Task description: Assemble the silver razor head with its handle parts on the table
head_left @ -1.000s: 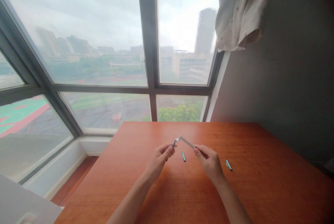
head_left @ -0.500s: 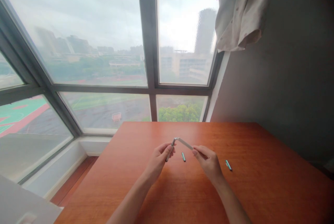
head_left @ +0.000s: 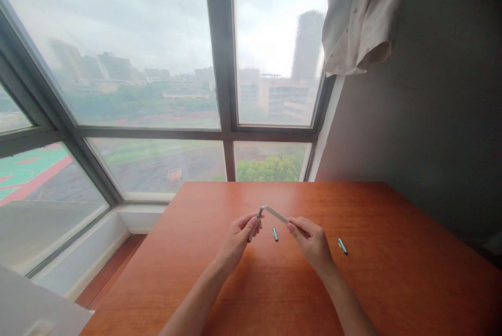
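Observation:
Both my hands hold parts of a slim pen above the orange wooden table (head_left: 274, 294). My left hand (head_left: 235, 239) pinches a dark thin piece (head_left: 253, 226), which looks like a refill; its upper end meets the pale pen barrel (head_left: 276, 214). My right hand (head_left: 311, 242) pinches the other end of that barrel. The two pieces form an angle with the joint pointing away from me. A small teal pen part (head_left: 275, 234) lies on the table between my hands. A second teal part (head_left: 342, 245) lies to the right of my right hand.
The table stands against a large window (head_left: 157, 90) with dark frames. A grey wall (head_left: 431, 116) runs along the right side, and a pale cloth (head_left: 353, 17) hangs at the top right. A low white sill (head_left: 98, 252) lies left of the table.
The dark piece in my left hand has slid further out of the barrel and now hangs longer below the joint. Both hands stayed almost in place.

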A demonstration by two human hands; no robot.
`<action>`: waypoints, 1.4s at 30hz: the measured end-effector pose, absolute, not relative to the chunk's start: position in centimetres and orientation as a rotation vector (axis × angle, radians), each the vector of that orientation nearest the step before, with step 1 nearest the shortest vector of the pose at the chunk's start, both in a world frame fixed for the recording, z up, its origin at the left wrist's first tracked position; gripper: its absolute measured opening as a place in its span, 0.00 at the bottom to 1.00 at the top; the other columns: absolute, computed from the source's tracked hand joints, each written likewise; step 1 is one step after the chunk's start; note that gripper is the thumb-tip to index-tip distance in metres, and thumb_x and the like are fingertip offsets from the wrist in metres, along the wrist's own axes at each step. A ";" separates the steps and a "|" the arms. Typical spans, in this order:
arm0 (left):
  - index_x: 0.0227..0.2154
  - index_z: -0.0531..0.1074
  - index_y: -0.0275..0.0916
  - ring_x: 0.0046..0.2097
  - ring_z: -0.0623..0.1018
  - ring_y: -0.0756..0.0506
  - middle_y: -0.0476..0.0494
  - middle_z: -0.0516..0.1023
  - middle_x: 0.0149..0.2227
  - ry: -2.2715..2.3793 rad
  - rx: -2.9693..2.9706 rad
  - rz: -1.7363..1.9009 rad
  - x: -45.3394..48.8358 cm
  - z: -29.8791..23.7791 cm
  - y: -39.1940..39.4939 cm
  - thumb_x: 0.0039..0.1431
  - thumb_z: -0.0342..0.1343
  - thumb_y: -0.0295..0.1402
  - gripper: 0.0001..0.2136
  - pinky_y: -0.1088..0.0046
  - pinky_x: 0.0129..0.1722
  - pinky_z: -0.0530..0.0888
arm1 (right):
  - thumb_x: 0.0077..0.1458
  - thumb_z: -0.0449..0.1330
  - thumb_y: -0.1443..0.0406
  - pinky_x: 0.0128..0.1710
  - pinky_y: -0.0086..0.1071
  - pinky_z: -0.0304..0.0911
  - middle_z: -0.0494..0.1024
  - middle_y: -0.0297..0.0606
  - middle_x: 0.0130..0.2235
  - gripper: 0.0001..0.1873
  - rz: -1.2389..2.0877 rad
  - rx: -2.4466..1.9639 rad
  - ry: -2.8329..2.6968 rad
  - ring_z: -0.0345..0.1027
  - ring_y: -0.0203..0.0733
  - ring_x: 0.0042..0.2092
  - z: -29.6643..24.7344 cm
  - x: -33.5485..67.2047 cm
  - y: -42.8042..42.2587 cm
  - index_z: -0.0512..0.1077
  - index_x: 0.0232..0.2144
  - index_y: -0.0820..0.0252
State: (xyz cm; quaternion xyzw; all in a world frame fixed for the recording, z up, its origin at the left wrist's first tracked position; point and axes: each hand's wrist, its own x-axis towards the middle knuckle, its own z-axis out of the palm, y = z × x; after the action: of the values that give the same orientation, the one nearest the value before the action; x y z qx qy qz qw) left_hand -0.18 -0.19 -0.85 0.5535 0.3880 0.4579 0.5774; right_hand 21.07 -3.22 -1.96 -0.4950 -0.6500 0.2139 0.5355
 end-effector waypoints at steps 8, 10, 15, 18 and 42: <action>0.42 0.76 0.35 0.31 0.70 0.48 0.42 0.75 0.31 0.948 1.247 1.109 -0.4 -0.8 0.2 0.52 0.58 0.47 0.21 0.74 0.31 0.66 | 0.57 0.56 0.58 0.33 0.31 0.67 0.78 0.42 0.34 0.14 0.459 -1.161 -1.561 0.72 0.42 0.35 -1.9 21.2 -3.3 0.77 0.35 0.60; 0.40 0.76 0.35 0.32 0.70 0.48 0.42 0.75 0.31 0.971 1.255 1.103 -0.4 -0.7 0.1 0.52 0.59 0.47 0.20 0.75 0.31 0.66 | 0.57 0.57 0.58 0.31 0.29 0.67 0.78 0.42 0.33 0.14 0.446 -1.143 -1.582 0.72 0.42 0.34 -2.0 21.1 -3.3 0.77 0.35 0.60; 0.40 0.77 0.36 0.30 0.69 0.48 0.42 0.76 0.31 1.008 1.272 1.094 -0.3 -0.6 -0.1 0.51 0.59 0.46 0.20 0.76 0.29 0.64 | 0.57 0.57 0.60 0.32 0.29 0.67 0.78 0.41 0.33 0.12 0.368 -1.125 -1.607 0.72 0.40 0.34 -2.3 21.1 -3.1 0.77 0.34 0.60; 0.40 0.77 0.36 0.30 0.69 0.48 0.43 0.76 0.30 1.013 1.260 1.106 -0.3 -0.6 0.0 0.50 0.60 0.46 0.19 0.75 0.29 0.64 | 0.58 0.57 0.60 0.33 0.29 0.67 0.78 0.40 0.34 0.11 0.334 -1.136 -1.604 0.72 0.40 0.34 -2.3 21.3 -3.1 0.77 0.35 0.59; 0.38 0.78 0.36 0.34 0.73 0.46 0.42 0.78 0.30 1.115 1.222 1.234 -0.5 0.1 0.1 0.46 0.63 0.44 0.19 0.73 0.34 0.67 | 0.59 0.53 0.57 0.35 0.29 0.64 0.77 0.41 0.33 0.16 0.267 -1.347 -1.598 0.71 0.41 0.35 -2.5 22.2 -2.7 0.76 0.35 0.60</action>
State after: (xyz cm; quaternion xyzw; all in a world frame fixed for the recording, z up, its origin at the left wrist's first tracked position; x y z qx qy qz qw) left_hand -0.50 0.12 0.07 0.5082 0.4637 0.5133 0.5131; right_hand 22.16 -2.69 -2.54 -0.5556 -0.6594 0.1100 0.4944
